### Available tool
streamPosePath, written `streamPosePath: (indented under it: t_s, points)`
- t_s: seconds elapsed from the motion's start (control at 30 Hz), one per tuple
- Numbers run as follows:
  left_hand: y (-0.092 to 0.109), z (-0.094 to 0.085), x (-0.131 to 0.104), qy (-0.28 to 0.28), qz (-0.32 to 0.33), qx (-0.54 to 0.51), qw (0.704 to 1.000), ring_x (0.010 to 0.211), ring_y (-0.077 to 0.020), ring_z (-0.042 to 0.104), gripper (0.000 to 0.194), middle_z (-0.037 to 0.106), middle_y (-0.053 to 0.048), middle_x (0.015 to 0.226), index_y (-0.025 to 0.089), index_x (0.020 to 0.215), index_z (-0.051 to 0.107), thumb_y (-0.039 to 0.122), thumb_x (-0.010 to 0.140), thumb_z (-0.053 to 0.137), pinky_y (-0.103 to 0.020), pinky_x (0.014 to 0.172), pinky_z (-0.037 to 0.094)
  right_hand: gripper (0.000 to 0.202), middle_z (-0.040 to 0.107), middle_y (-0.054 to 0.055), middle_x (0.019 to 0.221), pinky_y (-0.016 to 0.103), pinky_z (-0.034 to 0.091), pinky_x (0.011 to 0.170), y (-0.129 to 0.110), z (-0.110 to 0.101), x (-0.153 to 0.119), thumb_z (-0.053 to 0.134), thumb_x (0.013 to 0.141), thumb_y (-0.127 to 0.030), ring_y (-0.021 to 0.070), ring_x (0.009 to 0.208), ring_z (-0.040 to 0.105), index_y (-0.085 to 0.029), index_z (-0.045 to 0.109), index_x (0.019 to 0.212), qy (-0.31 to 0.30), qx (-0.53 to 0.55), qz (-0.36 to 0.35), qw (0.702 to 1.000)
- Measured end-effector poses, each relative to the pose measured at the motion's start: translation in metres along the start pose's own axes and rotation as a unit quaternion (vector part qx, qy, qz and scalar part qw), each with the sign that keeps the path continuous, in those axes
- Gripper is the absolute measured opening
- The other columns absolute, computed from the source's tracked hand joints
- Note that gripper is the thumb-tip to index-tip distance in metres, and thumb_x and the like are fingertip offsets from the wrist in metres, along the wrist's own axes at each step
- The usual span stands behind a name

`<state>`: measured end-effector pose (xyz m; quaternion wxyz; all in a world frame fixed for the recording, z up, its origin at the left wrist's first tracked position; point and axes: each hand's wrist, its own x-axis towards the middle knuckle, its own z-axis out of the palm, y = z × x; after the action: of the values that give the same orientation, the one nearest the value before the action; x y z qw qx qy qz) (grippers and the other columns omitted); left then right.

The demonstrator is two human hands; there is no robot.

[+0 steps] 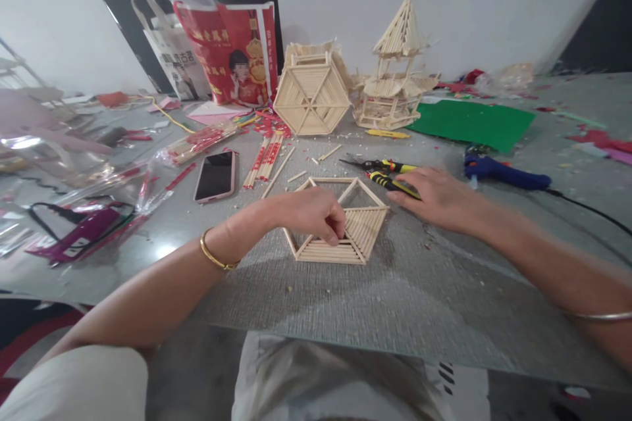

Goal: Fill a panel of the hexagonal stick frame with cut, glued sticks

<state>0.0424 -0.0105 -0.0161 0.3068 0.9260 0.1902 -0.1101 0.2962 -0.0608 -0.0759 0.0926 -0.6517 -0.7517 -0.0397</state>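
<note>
A hexagonal frame of wooden sticks point(368, 227) lies flat on the table, divided by spokes. Its right and front sections are filled with rows of sticks, and the back one is open. My left hand point(320, 214) is over the frame's middle, thumb and fingers pinched on a short wooden stick point(340, 241) at the front section; the fingers partly hide it. To the right of the frame, my right hand point(432, 194) has its fingers curled over the black-and-yellow handles of a pair of pliers point(380, 171). The pliers' thin dark jaws point left.
Behind stand a hexagonal stick model point(312, 102) and a stick pagoda point(395, 79). A phone point(216, 176), bundled sticks point(264, 158) and a purple tool point(81, 230) are left. Rightward lie a green sheet point(474, 122) and a corded blue glue gun point(506, 172).
</note>
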Motion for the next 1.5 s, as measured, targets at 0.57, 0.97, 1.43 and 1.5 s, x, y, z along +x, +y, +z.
streamPosePath:
  t_s: [0.57,0.97,1.43,1.5]
  points:
    - [-0.0019,0.0021,-0.0002,0.014,0.020,0.010,1.000,0.055,-0.0057,0.053,0.005,0.064,0.003,0.061,0.014,0.073,0.069,0.013,0.071,0.065,-0.018,0.055,0.034,0.057,0.059,0.016,0.111,0.047,0.046,0.085,-0.0016,-0.0001,-0.0024,0.029,0.088,-0.058,0.0326,0.104,0.056,-0.016,0.060,0.111,-0.012,-0.007,-0.014,1.000]
    - [0.0023,0.0022,-0.0018,0.002,0.007,0.021,1.000,0.056,-0.0061,0.052,0.007,0.066,0.003,0.062,0.014,0.075,0.070,0.013,0.071,0.065,-0.019,0.056,0.033,0.058,0.057,0.017,0.118,0.049,0.045,0.088,-0.0031,-0.0004,-0.0026,0.030,0.087,-0.057,0.0337,0.109,0.053,-0.014,0.059,0.113,-0.020,-0.006,-0.002,1.000]
    - [0.0055,0.0001,-0.0047,0.000,0.006,0.040,0.999,0.057,-0.0065,0.052,0.005,0.066,0.003,0.063,0.015,0.074,0.069,0.015,0.073,0.064,-0.019,0.057,0.032,0.050,0.060,0.017,0.110,0.044,0.043,0.091,0.0001,0.0002,-0.0010,0.030,0.089,-0.045,0.0307,0.108,0.053,-0.013,0.058,0.115,-0.026,-0.025,-0.025,0.999]
    - [0.0066,0.0001,-0.0050,0.001,0.008,0.043,0.999,0.057,-0.0062,0.052,0.005,0.065,0.003,0.062,0.015,0.073,0.069,0.014,0.073,0.064,-0.019,0.057,0.033,0.050,0.060,0.017,0.111,0.045,0.042,0.091,-0.0001,0.0007,-0.0009,0.030,0.089,-0.044,0.0309,0.109,0.053,-0.013,0.058,0.116,-0.025,-0.030,-0.022,0.999]
